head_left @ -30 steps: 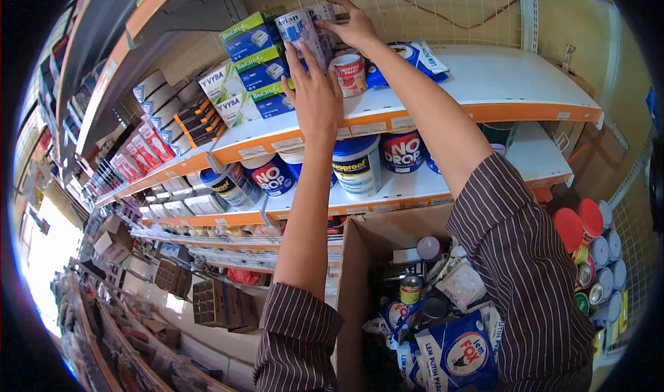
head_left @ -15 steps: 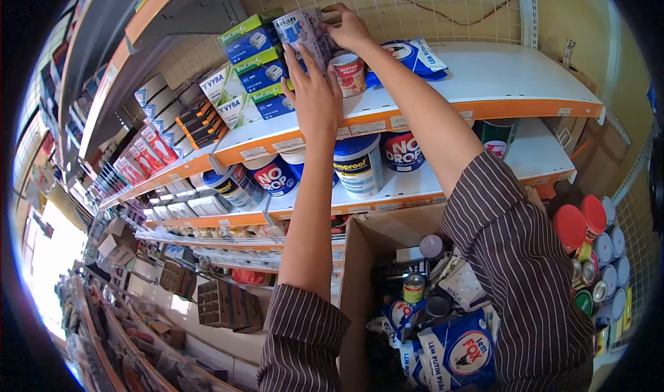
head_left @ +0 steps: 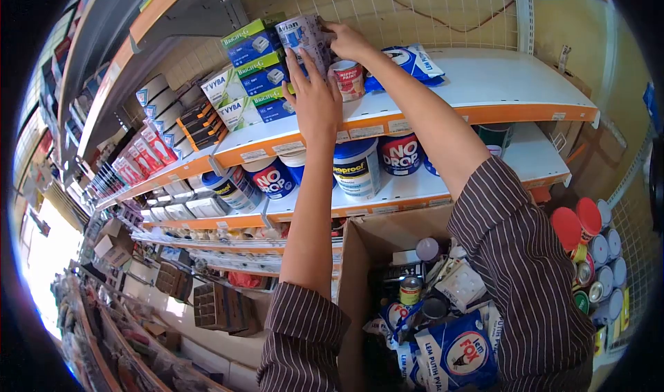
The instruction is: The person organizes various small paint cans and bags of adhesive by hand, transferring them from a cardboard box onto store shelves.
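Two levels of Avian paint cans (head_left: 299, 32) stand on the upper shelf. My left hand (head_left: 317, 101) is raised in front of them, fingers spread and stretched upward, the fingertips against the lower can. From the right, my right hand (head_left: 347, 43) reaches behind, its bent fingers gripping the far side of the stack; the fingertips are partly hidden. Just below my right hand sits a small Nippon Paint can (head_left: 347, 80). Blue-and-white glue bags (head_left: 409, 63) lie to its right. Green-and-blue Bright-G boxes (head_left: 259, 70) are piled close on the left.
An orange-edged white shelf (head_left: 498, 80) carries these goods. Below it are No Drop tubs (head_left: 401, 155) and an Aquaproof-type tub (head_left: 357, 168). An open cardboard box (head_left: 354, 260) holds Fox glue bags (head_left: 460, 354) and small cans. More cans (head_left: 600, 253) are stacked at right.
My right hand has come down slightly and left, its fingers closer against the can stack. My left hand stays nearly in place, while the view has shifted a little.
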`<state>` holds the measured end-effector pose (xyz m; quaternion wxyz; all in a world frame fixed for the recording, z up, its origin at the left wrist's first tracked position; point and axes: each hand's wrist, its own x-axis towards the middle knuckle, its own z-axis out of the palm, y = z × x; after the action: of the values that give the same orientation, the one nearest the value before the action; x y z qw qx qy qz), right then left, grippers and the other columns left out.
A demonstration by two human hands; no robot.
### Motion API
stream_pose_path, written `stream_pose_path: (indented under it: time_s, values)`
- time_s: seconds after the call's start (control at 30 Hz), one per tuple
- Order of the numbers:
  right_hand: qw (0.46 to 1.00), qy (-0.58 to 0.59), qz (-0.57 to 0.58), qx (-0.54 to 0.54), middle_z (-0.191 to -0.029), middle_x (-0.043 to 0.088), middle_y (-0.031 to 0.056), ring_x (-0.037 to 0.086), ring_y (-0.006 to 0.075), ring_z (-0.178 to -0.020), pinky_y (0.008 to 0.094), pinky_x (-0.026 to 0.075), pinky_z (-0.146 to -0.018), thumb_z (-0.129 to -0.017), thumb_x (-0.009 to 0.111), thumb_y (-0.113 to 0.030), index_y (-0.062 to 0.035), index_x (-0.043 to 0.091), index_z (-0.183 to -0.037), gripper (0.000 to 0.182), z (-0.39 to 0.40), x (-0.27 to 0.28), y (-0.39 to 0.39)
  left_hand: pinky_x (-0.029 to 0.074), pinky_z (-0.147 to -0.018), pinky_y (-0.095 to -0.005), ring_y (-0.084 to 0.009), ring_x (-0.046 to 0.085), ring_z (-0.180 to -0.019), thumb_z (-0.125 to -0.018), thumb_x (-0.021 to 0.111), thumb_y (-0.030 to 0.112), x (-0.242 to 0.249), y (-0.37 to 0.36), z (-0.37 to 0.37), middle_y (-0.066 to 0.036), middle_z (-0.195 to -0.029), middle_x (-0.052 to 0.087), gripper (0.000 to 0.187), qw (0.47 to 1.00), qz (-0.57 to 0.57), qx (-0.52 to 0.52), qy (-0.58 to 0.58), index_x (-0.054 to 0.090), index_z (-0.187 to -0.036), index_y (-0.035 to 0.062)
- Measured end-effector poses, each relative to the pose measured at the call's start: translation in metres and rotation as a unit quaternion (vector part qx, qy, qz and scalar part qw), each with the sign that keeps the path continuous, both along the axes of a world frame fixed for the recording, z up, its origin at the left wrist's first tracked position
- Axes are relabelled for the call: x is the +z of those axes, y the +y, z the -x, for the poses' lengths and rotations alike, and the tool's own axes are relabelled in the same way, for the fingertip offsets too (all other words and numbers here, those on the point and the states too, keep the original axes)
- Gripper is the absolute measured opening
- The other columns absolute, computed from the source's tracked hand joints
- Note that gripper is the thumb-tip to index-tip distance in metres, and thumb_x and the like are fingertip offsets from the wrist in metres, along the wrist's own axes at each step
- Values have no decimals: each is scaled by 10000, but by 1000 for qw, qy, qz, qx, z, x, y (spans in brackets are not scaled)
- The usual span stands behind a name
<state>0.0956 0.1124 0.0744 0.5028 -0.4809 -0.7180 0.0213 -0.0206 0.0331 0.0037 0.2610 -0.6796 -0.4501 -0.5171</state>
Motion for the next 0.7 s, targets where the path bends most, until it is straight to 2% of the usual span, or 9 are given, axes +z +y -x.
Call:
stream_pose_path:
  time_s: [0.13,0.37,0.47,0.5,0.7]
  values:
    - [997,-61,33,25,-1232,459,200,453,323,-1131,323,357,-950,-654,411,28,-63,383,-1285,638,-4,6,5,217,-996,-496,-294,243,-1279,-876,431,255,1,-1,-1,-183,-1403,167,564,1000,9,-3,-3,226,-1337,3]
    - [996,-69,57,30,-1251,426,226,395,326,-1183,330,316,-987,-661,402,49,-24,361,-1287,632,-6,3,-6,220,-1002,-483,-305,277,-1257,-879,422,244,2,-4,0,-193,-1399,165,554,1000,11,-8,-11,221,-1343,16]
    - [996,-69,53,5,-1257,419,227,398,329,-1180,333,315,-988,-671,422,40,-28,356,-1292,628,-6,5,-35,221,-1006,-474,-320,307,-1233,-881,421,243,2,-4,0,-207,-1390,179,549,1000,8,-9,-17,223,-1343,23]
    - [997,-52,53,16,-1263,412,227,399,329,-1178,339,329,-978,-687,445,22,-29,337,-1302,627,-9,5,-41,222,-1006,-473,-322,307,-1232,-880,424,242,2,-2,1,-207,-1388,185,550,1000,6,-10,-18,224,-1343,24]
    - [990,-117,26,77,-1281,410,189,441,301,-1150,364,377,-937,-770,418,41,-108,283,-1341,606,-32,6,-128,233,-1002,-462,-331,317,-1221,-867,454,212,4,-8,1,-217,-1366,225,548,999,1,-27,-32,238,-1338,34]
